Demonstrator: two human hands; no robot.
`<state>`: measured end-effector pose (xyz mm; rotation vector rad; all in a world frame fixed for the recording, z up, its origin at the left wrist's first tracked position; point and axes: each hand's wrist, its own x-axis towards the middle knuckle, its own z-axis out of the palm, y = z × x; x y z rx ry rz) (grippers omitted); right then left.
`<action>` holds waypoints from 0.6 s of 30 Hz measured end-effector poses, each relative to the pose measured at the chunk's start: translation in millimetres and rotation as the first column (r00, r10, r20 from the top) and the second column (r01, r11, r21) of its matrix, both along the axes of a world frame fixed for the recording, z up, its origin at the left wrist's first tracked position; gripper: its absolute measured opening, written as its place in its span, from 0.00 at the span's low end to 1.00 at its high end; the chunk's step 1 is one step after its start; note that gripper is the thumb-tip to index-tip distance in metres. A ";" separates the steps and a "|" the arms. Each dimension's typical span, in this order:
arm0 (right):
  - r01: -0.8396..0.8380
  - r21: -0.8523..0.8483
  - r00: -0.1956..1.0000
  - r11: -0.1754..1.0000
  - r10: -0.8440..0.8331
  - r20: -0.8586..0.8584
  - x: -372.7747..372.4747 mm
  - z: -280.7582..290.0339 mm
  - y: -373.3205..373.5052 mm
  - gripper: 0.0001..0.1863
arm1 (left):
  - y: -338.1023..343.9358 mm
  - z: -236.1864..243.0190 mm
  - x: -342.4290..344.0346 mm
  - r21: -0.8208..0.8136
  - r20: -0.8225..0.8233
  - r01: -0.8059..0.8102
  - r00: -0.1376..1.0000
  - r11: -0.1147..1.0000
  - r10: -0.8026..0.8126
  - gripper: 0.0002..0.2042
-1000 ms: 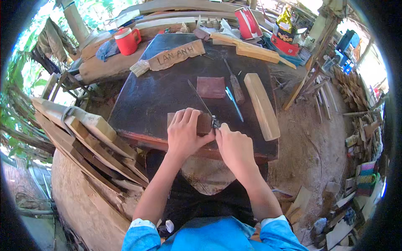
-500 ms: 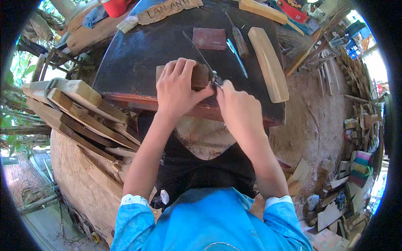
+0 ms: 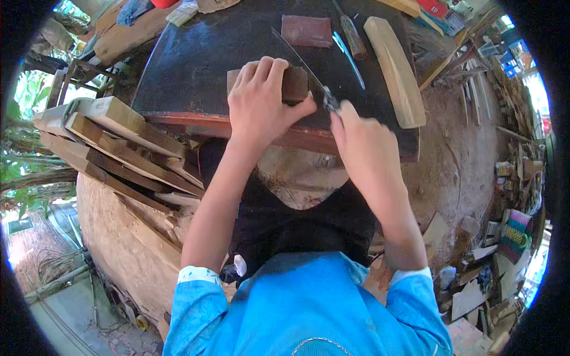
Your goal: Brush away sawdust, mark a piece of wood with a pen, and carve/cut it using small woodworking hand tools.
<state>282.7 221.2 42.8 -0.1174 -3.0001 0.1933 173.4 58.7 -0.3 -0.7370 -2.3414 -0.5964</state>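
Observation:
My left hand (image 3: 259, 98) is wrapped over a brown wooden block (image 3: 295, 86) near the front edge of the dark table (image 3: 196, 74), pressing it down with the thumb toward its right end. In my right hand (image 3: 365, 133) is a narrow-bladed saw (image 3: 307, 64); its fingers close round the handle, which they mostly hide. The thin blade slants away to the far left, passing along the right side of the block. Whether its edge touches the wood I cannot tell.
Beyond the block lie a reddish-brown sandpaper sheet (image 3: 306, 31), a blue pen (image 3: 349, 60) and a wooden-handled tool (image 3: 352, 38). A pale shaped wood piece (image 3: 396, 74) lies at the right. Stacked timber (image 3: 119, 148) stands left; wood scraps (image 3: 469, 299) cover the right floor.
My right hand has drawn the saw back toward me and to the right, away from my left thumb. The left hand stays on the block. The whole view has shifted slightly.

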 end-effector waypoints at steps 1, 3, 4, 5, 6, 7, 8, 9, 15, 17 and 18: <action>0.015 -0.008 0.999 1.000 -0.015 0.041 14.9 0.3 -0.8 0.11 | -1.2 0.2 4.7 -0.016 0.004 -0.006 1.000 1.000 0.006 0.28; -0.005 0.015 1.000 1.000 0.005 0.002 10.3 2.1 0.5 0.11 | -2.1 -0.1 6.9 -0.041 0.011 -0.010 1.000 0.999 0.010 0.29; -0.008 0.038 0.999 0.999 0.010 -0.031 10.6 3.0 -2.9 0.11 | -3.4 -0.5 7.5 -0.041 0.008 -0.020 1.000 0.999 0.020 0.29; -0.033 0.047 0.993 0.998 0.038 -0.112 -1.0 0.8 -5.2 0.11 | -1.4 0.1 4.0 -0.033 -0.007 -0.031 1.000 0.999 0.030 0.28; -0.018 0.043 0.993 0.999 0.023 -0.114 -13.9 -5.3 -6.5 0.11 | -1.3 -1.0 4.2 -0.036 -0.010 -0.015 1.000 0.999 0.015 0.28; -0.058 0.035 0.986 0.998 0.063 -0.152 -29.7 -9.3 -7.2 0.11 | -1.6 -1.4 3.7 -0.029 -0.015 -0.017 1.000 0.999 0.016 0.28; -0.099 0.030 0.977 0.995 0.103 -0.189 -37.1 -9.1 -7.5 0.11 | -1.7 -1.5 2.9 -0.020 -0.021 -0.018 1.000 1.000 0.018 0.28; -0.097 0.017 0.986 0.995 0.099 -0.133 -35.2 -5.2 -4.0 0.11 | -0.1 -2.0 2.0 -0.016 -0.028 -0.019 0.999 1.000 0.019 0.28; -0.018 0.056 1.000 0.998 0.019 -0.014 1.1 7.8 -0.6 0.11 | -1.0 -1.5 4.3 -0.023 -0.016 -0.014 1.000 1.000 0.013 0.28; -0.046 0.005 0.995 0.999 0.046 -0.089 -4.5 5.0 -3.8 0.11 | -1.2 -0.4 2.1 -0.020 -0.038 -0.022 0.999 1.000 0.022 0.28; -0.031 0.003 0.996 1.000 0.032 -0.087 -14.2 0.6 -7.3 0.11 | -1.8 -1.3 3.2 -0.021 -0.036 -0.008 0.999 1.000 0.007 0.28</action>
